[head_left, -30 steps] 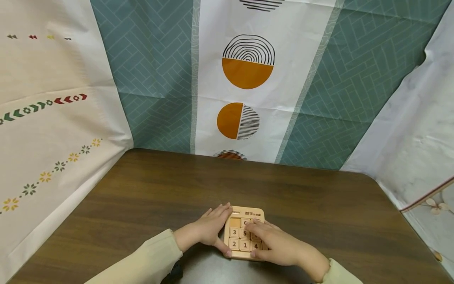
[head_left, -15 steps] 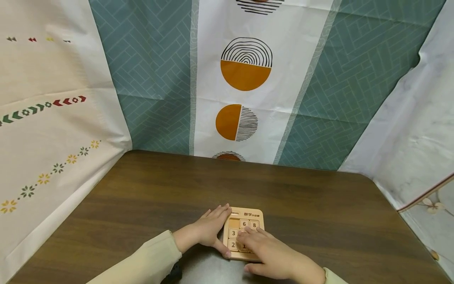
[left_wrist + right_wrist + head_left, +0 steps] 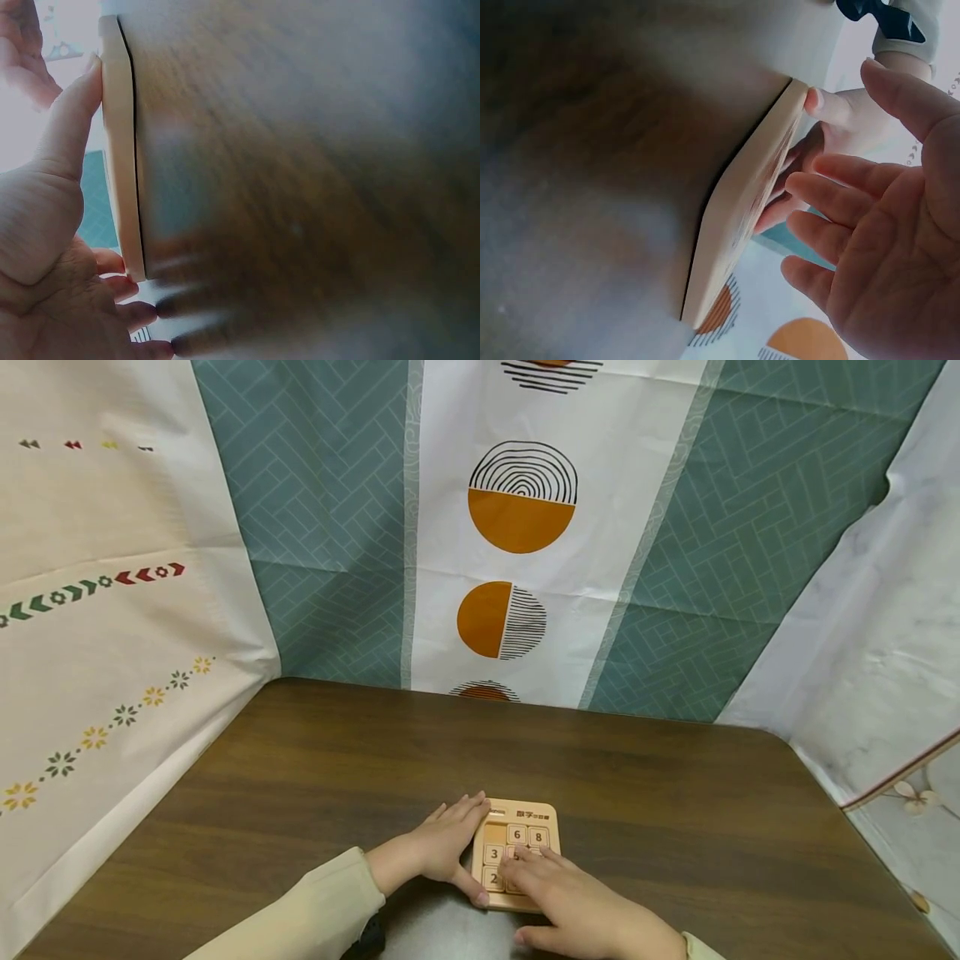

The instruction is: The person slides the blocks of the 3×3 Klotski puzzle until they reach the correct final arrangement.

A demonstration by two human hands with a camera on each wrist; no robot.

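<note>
A wooden number slide puzzle [image 3: 534, 816] lies on the table near the front, with black characters printed along its top. Its upper left slot is vacant; a 6 tile [image 3: 517, 835] and an 8 tile [image 3: 538, 837] fill the rest of that row. Below are a 3 tile [image 3: 493, 854] and a 2 tile [image 3: 492, 878]. My left hand [image 3: 444, 845] grips the left side, thumb at the near corner and fingertips at the far corner. Over the lower right tiles extends my right hand [image 3: 573, 902], fingers loosely straight and thumb off the near edge; it hides those tiles.
The dark wooden table [image 3: 360, 752] stretches around the puzzle. A patterned cloth [image 3: 330, 568] hangs behind its far edge, and pale cloths hang at both sides. A dark band [image 3: 885, 19] circles the left wrist.
My right hand has shifted left and toward me over the puzzle, uncovering the 8 tile, and its thumb has left the near right corner. The left hand has stayed in place.
</note>
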